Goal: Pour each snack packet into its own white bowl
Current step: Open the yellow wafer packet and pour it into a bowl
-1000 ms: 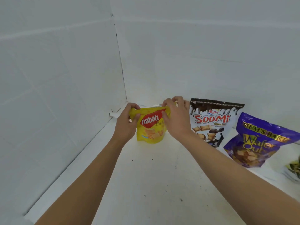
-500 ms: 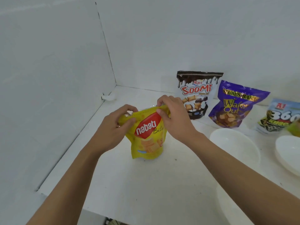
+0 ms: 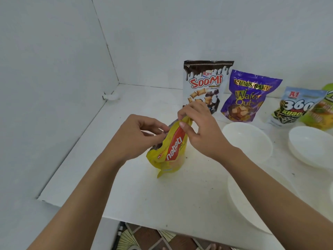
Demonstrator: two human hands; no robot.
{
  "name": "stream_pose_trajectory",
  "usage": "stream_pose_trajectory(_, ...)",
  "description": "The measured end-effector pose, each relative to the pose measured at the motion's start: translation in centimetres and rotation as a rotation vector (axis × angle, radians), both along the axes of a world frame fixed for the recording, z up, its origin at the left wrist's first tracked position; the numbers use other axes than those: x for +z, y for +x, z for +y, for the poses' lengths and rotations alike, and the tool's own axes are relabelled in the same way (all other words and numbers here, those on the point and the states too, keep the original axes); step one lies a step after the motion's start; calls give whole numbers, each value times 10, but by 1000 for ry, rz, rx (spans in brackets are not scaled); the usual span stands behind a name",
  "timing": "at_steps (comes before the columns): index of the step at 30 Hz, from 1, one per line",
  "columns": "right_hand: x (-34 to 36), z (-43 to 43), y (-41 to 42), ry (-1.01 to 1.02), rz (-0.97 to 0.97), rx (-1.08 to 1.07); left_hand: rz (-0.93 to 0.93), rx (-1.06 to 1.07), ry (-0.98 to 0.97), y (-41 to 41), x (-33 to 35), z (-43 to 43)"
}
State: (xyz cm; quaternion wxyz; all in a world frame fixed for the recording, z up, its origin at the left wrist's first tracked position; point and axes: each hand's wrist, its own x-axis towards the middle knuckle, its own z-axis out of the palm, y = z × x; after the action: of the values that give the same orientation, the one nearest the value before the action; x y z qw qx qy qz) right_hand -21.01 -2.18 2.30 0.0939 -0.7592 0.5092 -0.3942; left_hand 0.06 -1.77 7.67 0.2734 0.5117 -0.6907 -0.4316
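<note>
A yellow Nabati packet (image 3: 171, 150) hangs tilted above the white table, its top edge torn apart. My left hand (image 3: 138, 134) pinches the left flap of the tear. My right hand (image 3: 200, 127) grips the packet's top right corner. Against the back wall stand a Soomi packet (image 3: 205, 82), a purple Wafer Qube packet (image 3: 246, 96), a 360 Kuaci packet (image 3: 295, 107) and a green packet (image 3: 322, 112) cut by the frame edge. A white bowl (image 3: 252, 141) sits just right of my right hand, and a second bowl (image 3: 313, 147) lies farther right. A third bowl (image 3: 239, 199) is partly hidden under my right forearm.
White walls close the table (image 3: 126, 186) on the left and at the back. A small white clip-like piece (image 3: 110, 95) lies at the left wall's foot. The table's front edge runs below my forearms, with patterned floor (image 3: 144, 239) beneath it.
Both hands carried the packet from the back corner toward the front and tilted it. Its top has torn open between the two hands. The view has dropped, showing the bowls.
</note>
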Motion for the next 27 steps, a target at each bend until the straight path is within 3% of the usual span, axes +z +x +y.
stream_pose_trajectory(7, 6, 15, -8, 14, 30, 171, 25, 112, 27, -24, 3, 16)
stream_pose_trajectory(11, 5, 9, -18, -28, 32, 155, 4, 180, 69, -36, 4, 20)
stream_pose_trajectory(17, 13, -1, -29, -18, 59, 339, -68, 135, 145, -36, 12, 17)
stream_pose_trajectory(27, 26, -8, -55, 73, 243, 433, -307, 250, -92, -2, 25, -6)
